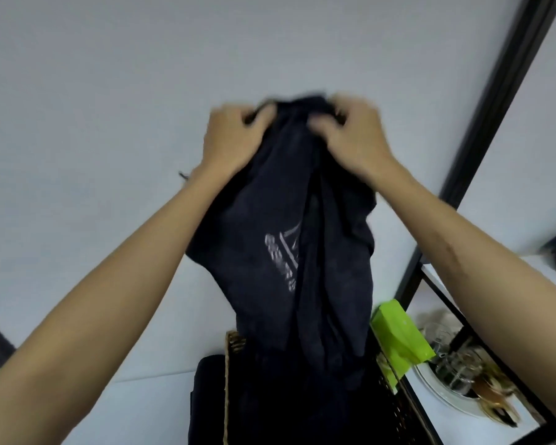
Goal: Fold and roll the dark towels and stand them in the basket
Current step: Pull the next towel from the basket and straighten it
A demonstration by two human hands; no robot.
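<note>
The fingers of the left hand are curled and pinch the top edge of a dark navy cloth towel with a pale printed logo, and the fingers of the right hand are bunched on the same edge just beside them, so both hands grip the towel high in the air with the two grips close together. The towel hangs down from them loose and crumpled, in long vertical creases, and its lower end drops toward the dark woven wicker basket that stands at the near edge of the white surface. Whether the tail touches the basket's contents cannot be told, since everything there is dark. Another dark cloth mass lies against the basket's left side. A bright green packet sits at the basket's right side. By the look of it this towel is unfolded and unrolled: it has to be spread, folded, rolled and stood in the basket. How many towels are done cannot be told.
</note>
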